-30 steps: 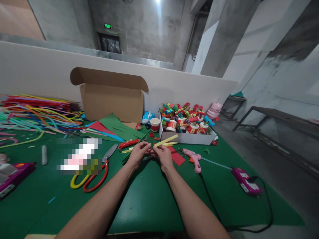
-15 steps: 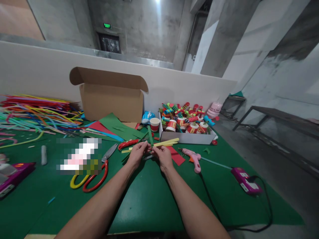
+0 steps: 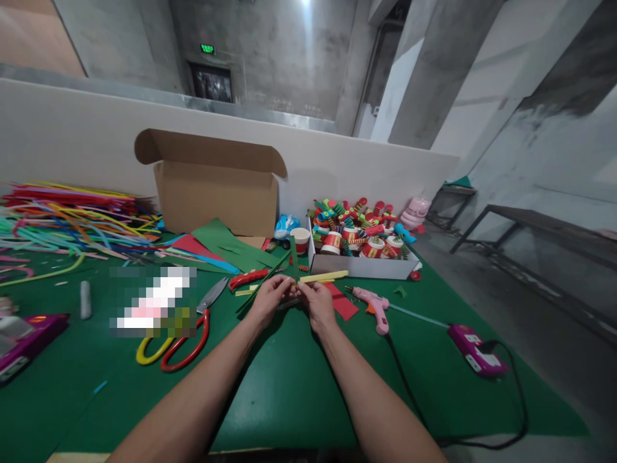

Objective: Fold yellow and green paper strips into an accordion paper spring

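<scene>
My left hand (image 3: 268, 299) and my right hand (image 3: 318, 303) meet at the middle of the green table (image 3: 289, 399), fingertips pinched together. Between them they hold a thin green paper strip (image 3: 293, 256) standing almost upright and a yellow paper strip (image 3: 324, 277) pointing right, crossed at my fingers. More yellow and green strips lie on the table just beyond my left hand. A red paper piece (image 3: 343, 303) lies right of my right hand.
Large scissors (image 3: 180, 337) with red and yellow handles lie to the left, a red cutter (image 3: 248, 278) behind them. A pink glue gun (image 3: 375, 305) and purple power strip (image 3: 476, 357) sit right. An open cardboard box (image 3: 216, 186), a tray of decorated cups (image 3: 359, 247) and coloured pipe cleaners (image 3: 62, 218) line the back.
The green strip has swung up from lying low to standing nearly upright. The yellow strip has dropped to a flatter angle. Both hands stay in place, fingers working.
</scene>
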`<state>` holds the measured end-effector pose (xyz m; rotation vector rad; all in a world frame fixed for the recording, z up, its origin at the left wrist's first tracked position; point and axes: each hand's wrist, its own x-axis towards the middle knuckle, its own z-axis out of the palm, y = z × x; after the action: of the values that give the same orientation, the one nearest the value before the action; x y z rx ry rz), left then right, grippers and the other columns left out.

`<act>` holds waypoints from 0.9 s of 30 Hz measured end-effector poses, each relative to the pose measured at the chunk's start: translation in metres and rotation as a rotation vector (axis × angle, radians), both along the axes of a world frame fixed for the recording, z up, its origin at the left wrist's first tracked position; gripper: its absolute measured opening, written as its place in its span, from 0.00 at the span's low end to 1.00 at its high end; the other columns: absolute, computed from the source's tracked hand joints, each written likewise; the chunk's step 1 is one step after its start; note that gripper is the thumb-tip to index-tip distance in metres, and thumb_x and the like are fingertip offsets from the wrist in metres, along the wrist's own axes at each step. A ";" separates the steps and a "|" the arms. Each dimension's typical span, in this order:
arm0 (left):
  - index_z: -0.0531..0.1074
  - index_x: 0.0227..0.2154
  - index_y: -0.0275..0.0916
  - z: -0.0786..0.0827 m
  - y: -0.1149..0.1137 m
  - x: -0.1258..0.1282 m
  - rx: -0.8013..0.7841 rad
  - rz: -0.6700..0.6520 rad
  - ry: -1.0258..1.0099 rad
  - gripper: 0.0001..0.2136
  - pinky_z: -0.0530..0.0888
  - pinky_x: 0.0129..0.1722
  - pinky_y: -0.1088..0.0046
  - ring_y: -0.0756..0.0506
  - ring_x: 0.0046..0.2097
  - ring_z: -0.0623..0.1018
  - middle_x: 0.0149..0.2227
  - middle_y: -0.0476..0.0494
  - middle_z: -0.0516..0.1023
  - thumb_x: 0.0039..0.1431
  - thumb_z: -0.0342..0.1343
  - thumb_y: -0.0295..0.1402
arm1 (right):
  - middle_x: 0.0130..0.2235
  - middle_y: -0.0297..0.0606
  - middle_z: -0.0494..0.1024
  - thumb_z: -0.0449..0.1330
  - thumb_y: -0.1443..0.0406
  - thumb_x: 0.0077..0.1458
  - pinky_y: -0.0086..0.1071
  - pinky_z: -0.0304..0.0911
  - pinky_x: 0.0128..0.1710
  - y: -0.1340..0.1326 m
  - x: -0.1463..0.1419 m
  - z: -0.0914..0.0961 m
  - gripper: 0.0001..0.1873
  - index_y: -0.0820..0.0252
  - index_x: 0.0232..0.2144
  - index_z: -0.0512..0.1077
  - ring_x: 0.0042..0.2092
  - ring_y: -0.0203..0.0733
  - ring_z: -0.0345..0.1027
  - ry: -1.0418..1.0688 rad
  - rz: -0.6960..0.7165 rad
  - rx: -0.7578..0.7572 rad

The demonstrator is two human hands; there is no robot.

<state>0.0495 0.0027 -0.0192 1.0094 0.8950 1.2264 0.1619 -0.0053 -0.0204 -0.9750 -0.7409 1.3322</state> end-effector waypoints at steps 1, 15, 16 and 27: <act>0.71 0.26 0.35 0.001 0.000 0.000 -0.002 0.012 -0.003 0.17 0.66 0.27 0.78 0.53 0.25 0.70 0.24 0.49 0.73 0.40 0.63 0.44 | 0.21 0.31 0.74 0.67 0.63 0.33 0.28 0.61 0.29 0.000 0.000 0.000 0.12 0.63 0.22 0.72 0.23 0.32 0.65 -0.008 -0.011 0.000; 0.73 0.21 0.34 0.003 0.002 -0.005 -0.051 0.102 -0.033 0.16 0.59 0.20 0.79 0.56 0.20 0.63 0.18 0.51 0.69 0.30 0.68 0.40 | 0.23 0.31 0.74 0.67 0.64 0.35 0.29 0.64 0.32 0.002 0.003 -0.006 0.09 0.61 0.22 0.73 0.24 0.31 0.65 0.053 0.062 0.003; 0.73 0.22 0.34 0.002 0.002 -0.004 -0.047 0.099 -0.027 0.16 0.59 0.21 0.79 0.55 0.20 0.64 0.19 0.51 0.70 0.30 0.68 0.39 | 0.23 0.31 0.75 0.67 0.64 0.35 0.29 0.64 0.32 0.002 0.003 -0.006 0.09 0.61 0.22 0.73 0.24 0.32 0.65 0.063 0.071 0.001; 0.73 0.20 0.34 0.005 -0.001 -0.002 -0.033 0.144 0.031 0.15 0.63 0.22 0.77 0.53 0.21 0.67 0.19 0.49 0.71 0.30 0.67 0.40 | 0.24 0.30 0.74 0.70 0.62 0.32 0.26 0.63 0.31 0.001 0.001 -0.003 0.14 0.61 0.25 0.74 0.25 0.30 0.65 0.064 0.094 -0.002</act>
<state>0.0478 0.0021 -0.0139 0.9534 1.0234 1.3150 0.1627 -0.0043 -0.0236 -0.9040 -0.7441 1.4401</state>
